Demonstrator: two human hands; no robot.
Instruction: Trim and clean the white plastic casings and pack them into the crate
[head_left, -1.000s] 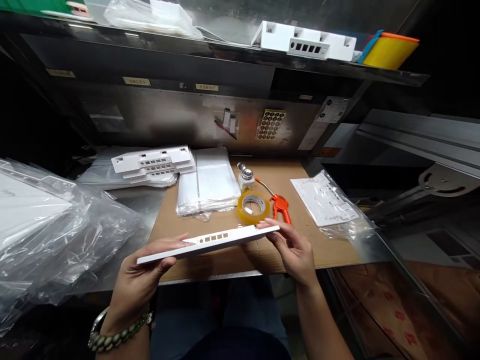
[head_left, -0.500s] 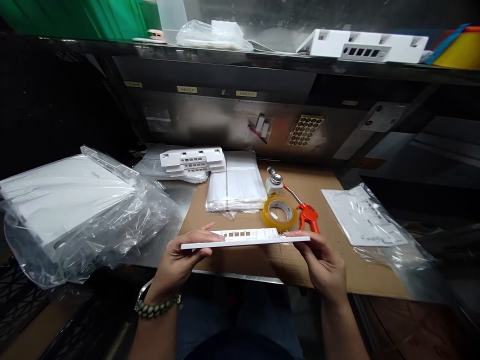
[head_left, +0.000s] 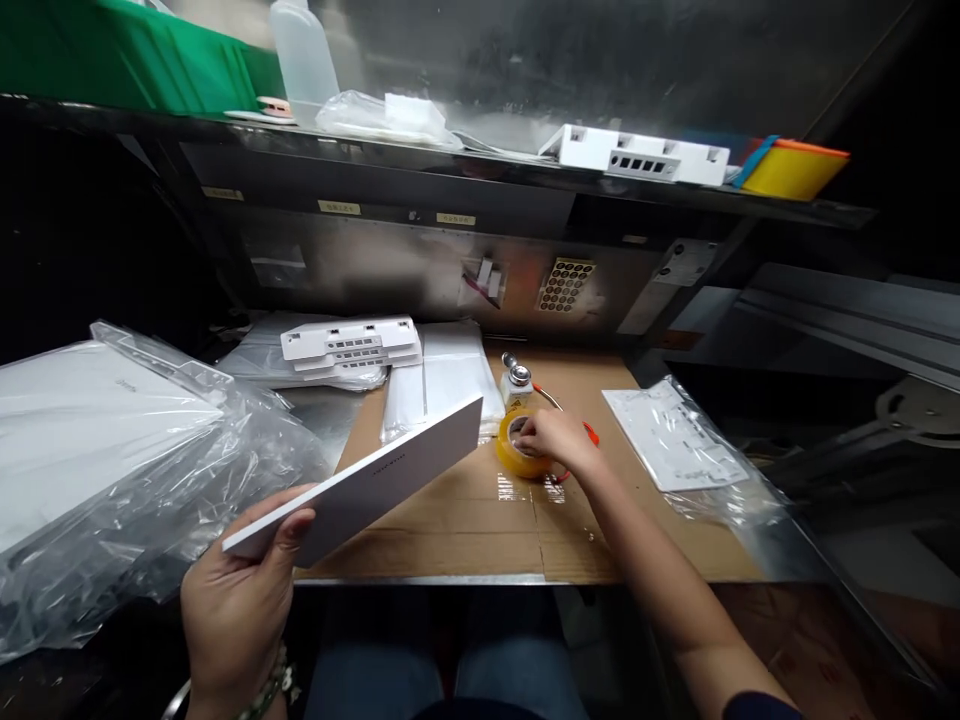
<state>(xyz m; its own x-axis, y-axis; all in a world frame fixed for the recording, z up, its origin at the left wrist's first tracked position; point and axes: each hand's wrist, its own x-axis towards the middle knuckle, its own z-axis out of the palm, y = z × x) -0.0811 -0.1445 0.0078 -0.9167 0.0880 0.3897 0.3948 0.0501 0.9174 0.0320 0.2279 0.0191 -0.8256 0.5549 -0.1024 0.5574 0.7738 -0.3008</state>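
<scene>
In the head view, I have the left hand (head_left: 240,590) pinching the white panel (head_left: 394,492) by one end, tilted above the brown cardboard (head_left: 480,548). The right hand (head_left: 553,438) has its fingertips inside the yellow tape roll (head_left: 517,463), and I can't tell if they grip it.

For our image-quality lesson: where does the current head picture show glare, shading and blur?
In the head view, bright glints streak the clear plastic bag at left; in the head view, the white panel in the left hand has a shaded grey face beside a brighter edge; in the head view, the green bin at upper left looks smeared.
</scene>
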